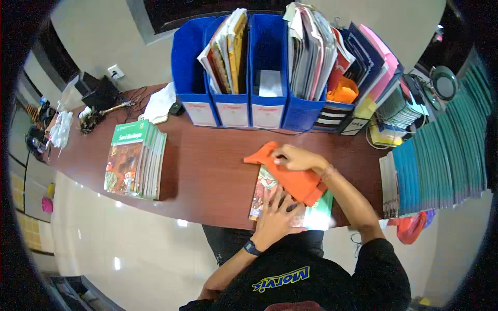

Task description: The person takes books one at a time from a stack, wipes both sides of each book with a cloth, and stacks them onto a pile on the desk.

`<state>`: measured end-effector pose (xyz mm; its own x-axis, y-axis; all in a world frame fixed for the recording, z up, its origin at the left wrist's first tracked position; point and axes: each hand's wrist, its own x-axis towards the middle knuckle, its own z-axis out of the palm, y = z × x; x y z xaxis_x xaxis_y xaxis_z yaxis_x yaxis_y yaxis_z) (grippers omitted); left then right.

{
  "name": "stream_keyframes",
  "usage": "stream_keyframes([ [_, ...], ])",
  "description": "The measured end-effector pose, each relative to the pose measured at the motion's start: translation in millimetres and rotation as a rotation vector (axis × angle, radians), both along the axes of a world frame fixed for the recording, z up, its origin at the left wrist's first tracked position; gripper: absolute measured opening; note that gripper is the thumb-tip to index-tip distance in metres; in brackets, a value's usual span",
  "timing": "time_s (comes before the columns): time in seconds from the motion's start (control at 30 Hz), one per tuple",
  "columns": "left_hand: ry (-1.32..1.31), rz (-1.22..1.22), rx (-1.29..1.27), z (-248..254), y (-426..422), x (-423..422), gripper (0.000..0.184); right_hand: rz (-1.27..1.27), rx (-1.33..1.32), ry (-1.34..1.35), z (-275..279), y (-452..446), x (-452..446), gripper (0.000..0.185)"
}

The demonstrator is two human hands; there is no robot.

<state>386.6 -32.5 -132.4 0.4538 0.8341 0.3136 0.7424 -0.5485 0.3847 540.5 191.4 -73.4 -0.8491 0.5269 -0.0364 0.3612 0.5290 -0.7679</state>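
Observation:
A book with a green and white cover (321,211) lies near the desk's front edge, partly hidden under an orange cloth (294,179). My left hand (278,217) rests on the book with its fingers spread, just below the cloth. Above it, my right hand (297,157) is closed on the upper part of the orange cloth, which drapes across the book's upper side. To the left stands a pile of similar books (126,160) with green and brown covers.
Blue file holders (192,57) with papers line the desk's back. A long row of green-edged books (446,150) fills the right side. Cables, a white cloth (160,103) and a black box (98,92) lie at the back left of the brown desk (207,171).

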Motion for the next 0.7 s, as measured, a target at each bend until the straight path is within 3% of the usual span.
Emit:
stream_keyframes([
  [0.13, -0.010, 0.008, 0.034, -1.9, -0.4, 2.1, 0.079, 0.070, -0.080, -0.064, -4.2, 18.2, -17.5, 0.018],
  [0.3, 0.041, 0.057, 0.043, 13.4, -4.4, 6.2, 0.078, 0.055, -0.055, -0.111, 15.6, -1.9, 90.1, 0.010],
  [0.37, 0.035, 0.046, 0.026, 15.8, -9.0, 8.3, 0.078, -0.141, -0.047, -0.221, -1.8, -20.1, 159.6, 0.022],
  [0.43, 0.043, 0.056, 0.018, 19.6, -6.3, 8.5, 0.077, -0.310, -0.063, -0.263, -2.1, -46.3, 202.2, 0.023],
  [0.57, 0.036, 0.027, 0.027, 16.1, -1.8, 12.2, 0.078, -0.489, 0.017, -0.204, 2.4, -77.4, 199.2, 0.025],
  [0.7, 0.046, 0.014, 0.035, 15.8, -0.9, 6.6, 0.078, -0.515, 0.073, -0.166, 2.1, -70.0, 154.8, 0.027],
])
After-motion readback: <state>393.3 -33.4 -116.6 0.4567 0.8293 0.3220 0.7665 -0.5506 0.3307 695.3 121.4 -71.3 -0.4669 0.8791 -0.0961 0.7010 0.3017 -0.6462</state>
